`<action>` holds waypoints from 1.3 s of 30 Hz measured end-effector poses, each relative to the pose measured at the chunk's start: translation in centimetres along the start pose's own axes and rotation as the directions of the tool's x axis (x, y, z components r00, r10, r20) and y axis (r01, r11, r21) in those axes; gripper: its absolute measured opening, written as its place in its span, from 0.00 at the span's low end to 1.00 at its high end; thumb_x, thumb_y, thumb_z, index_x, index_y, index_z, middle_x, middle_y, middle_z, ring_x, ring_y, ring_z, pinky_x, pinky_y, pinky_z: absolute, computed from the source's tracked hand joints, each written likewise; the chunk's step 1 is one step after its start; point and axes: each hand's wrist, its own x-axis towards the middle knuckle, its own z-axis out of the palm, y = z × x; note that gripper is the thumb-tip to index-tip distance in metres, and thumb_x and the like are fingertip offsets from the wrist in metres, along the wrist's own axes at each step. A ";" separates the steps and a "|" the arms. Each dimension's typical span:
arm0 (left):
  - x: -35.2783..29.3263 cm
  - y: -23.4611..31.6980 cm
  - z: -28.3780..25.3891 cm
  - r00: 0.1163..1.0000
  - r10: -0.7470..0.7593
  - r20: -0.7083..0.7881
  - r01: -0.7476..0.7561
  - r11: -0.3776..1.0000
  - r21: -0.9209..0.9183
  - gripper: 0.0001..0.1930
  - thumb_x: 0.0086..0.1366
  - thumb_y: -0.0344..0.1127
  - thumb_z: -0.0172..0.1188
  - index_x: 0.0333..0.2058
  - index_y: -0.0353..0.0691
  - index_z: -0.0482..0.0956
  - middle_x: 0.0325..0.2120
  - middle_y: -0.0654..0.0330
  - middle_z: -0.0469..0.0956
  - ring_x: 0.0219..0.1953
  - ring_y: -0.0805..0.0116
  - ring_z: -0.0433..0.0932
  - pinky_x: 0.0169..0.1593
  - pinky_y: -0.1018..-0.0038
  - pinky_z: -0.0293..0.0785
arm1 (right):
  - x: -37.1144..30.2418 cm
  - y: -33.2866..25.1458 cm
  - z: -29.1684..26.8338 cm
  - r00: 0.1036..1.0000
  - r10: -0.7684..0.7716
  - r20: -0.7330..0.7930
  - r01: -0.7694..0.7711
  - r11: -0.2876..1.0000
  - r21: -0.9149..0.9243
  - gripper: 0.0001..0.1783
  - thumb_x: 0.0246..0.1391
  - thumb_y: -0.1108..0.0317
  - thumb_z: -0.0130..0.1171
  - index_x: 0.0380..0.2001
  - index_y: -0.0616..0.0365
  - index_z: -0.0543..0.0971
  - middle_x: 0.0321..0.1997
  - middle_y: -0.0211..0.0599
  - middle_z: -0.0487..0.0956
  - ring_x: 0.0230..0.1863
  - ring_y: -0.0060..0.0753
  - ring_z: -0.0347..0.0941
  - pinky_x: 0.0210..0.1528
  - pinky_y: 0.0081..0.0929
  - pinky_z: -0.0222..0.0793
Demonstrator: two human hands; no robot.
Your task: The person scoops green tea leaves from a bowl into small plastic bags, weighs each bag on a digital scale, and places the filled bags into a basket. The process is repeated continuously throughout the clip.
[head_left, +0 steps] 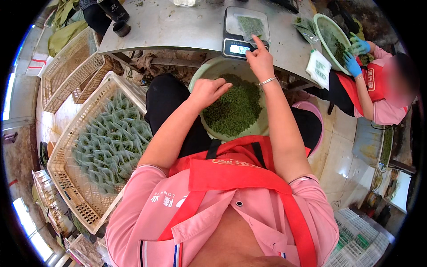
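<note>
My left hand (208, 92) is over the left side of a pale green basin (195, 80) of small green, peppercorn-like grains (233, 107). Its fingers are curled together; whatever they hold is hidden. My right hand (260, 61) reaches to the digital scale (227, 26) at the table's near edge. Its index finger stretches onto a clear flat bag of green grains (250, 26) lying on the scale plate, while the thumb is apart from it, near the lit display. The basin stands between my knees, below the table edge.
At left, a cream plastic crate (62, 155) holds many filled clear bags (111, 142). Empty crates (66, 66) stand behind it. A steel table (178, 31) spans the front, with white bags (318, 66) at its right. A blue-gloved co-worker handles another basin (327, 26).
</note>
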 end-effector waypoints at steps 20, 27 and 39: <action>3.7 -3.0 -4.1 0.936 -0.207 -0.285 0.191 0.978 -0.082 0.15 0.58 0.42 0.61 0.42 0.46 0.74 0.22 0.62 0.79 0.23 0.71 0.78 0.30 0.73 0.73 | -3.4 0.0 -0.6 0.926 -0.187 -0.327 0.265 0.941 0.211 0.13 0.48 0.73 0.58 0.40 0.57 0.78 0.44 0.32 0.77 0.23 0.20 0.69 0.30 0.18 0.68; 4.6 -3.9 -3.7 0.877 -0.399 -0.267 0.297 0.888 -0.352 0.12 0.60 0.38 0.60 0.39 0.39 0.76 0.22 0.64 0.79 0.21 0.80 0.75 0.27 0.80 0.71 | -0.2 -0.2 0.2 0.924 -0.360 -0.131 0.295 0.886 -0.359 0.21 0.50 0.64 0.53 0.49 0.50 0.74 0.57 0.35 0.70 0.53 0.40 0.69 0.45 0.36 0.71; 5.9 -4.1 -3.7 0.826 -0.179 -0.534 0.322 0.928 0.187 0.24 0.52 0.43 0.63 0.50 0.54 0.70 0.26 0.58 0.79 0.31 0.55 0.78 0.34 0.62 0.72 | -0.6 -11.2 0.5 0.742 -0.516 0.428 0.670 0.595 -0.445 0.07 0.46 0.71 0.51 0.28 0.53 0.78 0.36 0.36 0.74 0.33 0.41 0.76 0.33 0.36 0.73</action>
